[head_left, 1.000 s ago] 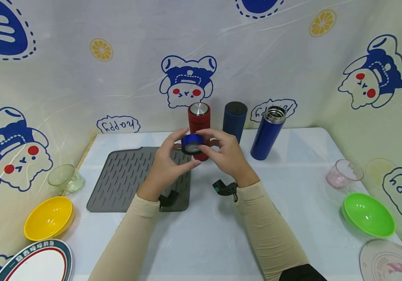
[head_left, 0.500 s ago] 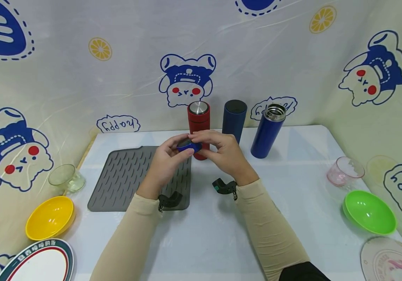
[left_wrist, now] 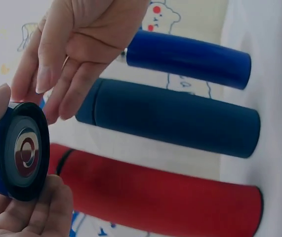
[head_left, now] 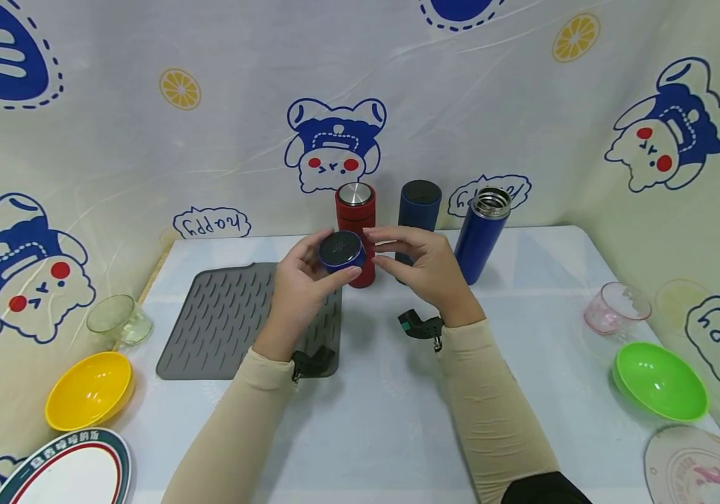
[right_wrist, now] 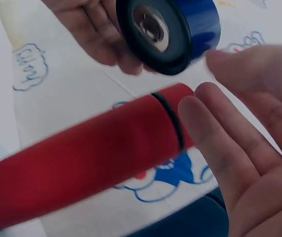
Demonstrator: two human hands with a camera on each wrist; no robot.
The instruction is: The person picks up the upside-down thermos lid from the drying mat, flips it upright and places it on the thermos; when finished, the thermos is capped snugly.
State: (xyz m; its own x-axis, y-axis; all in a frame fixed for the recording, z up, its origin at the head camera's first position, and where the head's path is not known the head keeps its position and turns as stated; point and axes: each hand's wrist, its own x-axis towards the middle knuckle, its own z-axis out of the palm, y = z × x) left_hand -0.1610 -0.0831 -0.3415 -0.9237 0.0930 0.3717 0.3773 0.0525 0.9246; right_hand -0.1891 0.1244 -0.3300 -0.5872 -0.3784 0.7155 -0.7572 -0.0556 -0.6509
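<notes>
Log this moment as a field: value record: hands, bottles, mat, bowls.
left hand: holds blue lid
right hand: beside the lid, contact unclear
uncapped: blue bottle
capped: red bottle, navy bottle
gray mat: left of red bottle, partly behind left arm
left edge: yellow bowl
right edge: green bowl
</notes>
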